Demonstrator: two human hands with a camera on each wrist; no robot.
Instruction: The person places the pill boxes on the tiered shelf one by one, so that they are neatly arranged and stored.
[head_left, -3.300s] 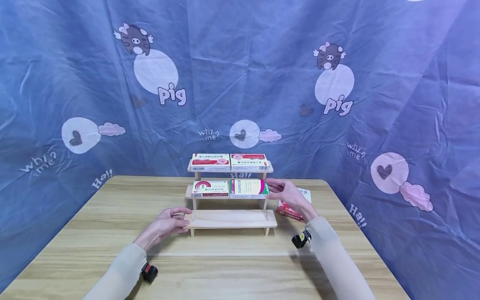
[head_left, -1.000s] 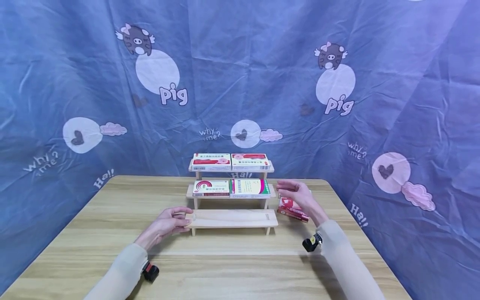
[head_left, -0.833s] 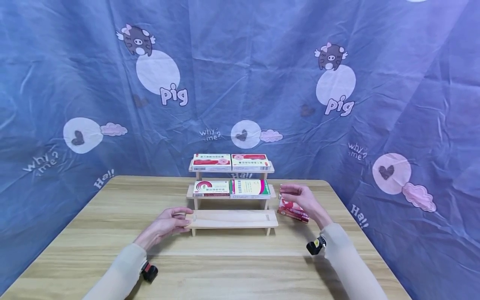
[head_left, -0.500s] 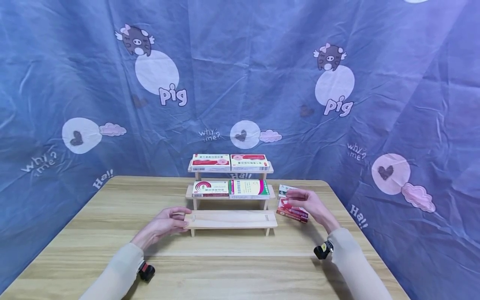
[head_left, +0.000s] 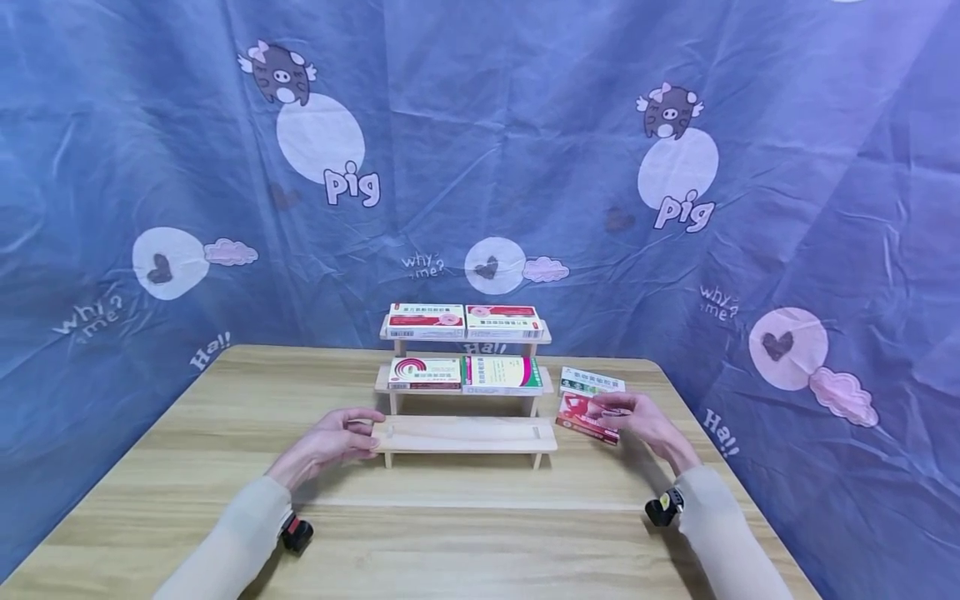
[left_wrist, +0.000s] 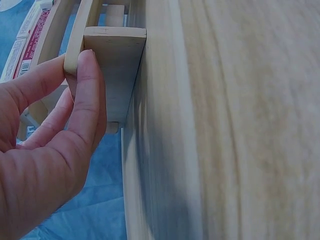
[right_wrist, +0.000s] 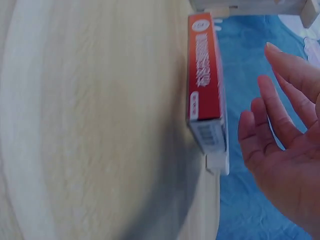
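We see a three-tier wooden stand (head_left: 465, 433) on the bench (head_left: 450, 550), with two red-and-white boxes (head_left: 426, 322) side by side on its top shelf; on the middle one, a white box with red arcs (head_left: 425, 373) sits left of a green-edged box (head_left: 497, 375). A blue cloth (head_left: 480, 167) hangs behind. Our left hand (head_left: 330, 443) pinches the left end of the lowest shelf. The red box (head_left: 576, 408) lies flat on the bench, just right of the stand, which flanks it on the left; a white-and-green box (head_left: 583, 382) lies just behind it, and we cannot tell whether the two touch. In the head view our right hand (head_left: 647, 423) covers the red box's right part, but the right wrist view shows the fingers loosely bent, holding nothing and apart from it. Its long axis runs left to right, slanted so the right end comes nearer us, with a printed long side facing our way.
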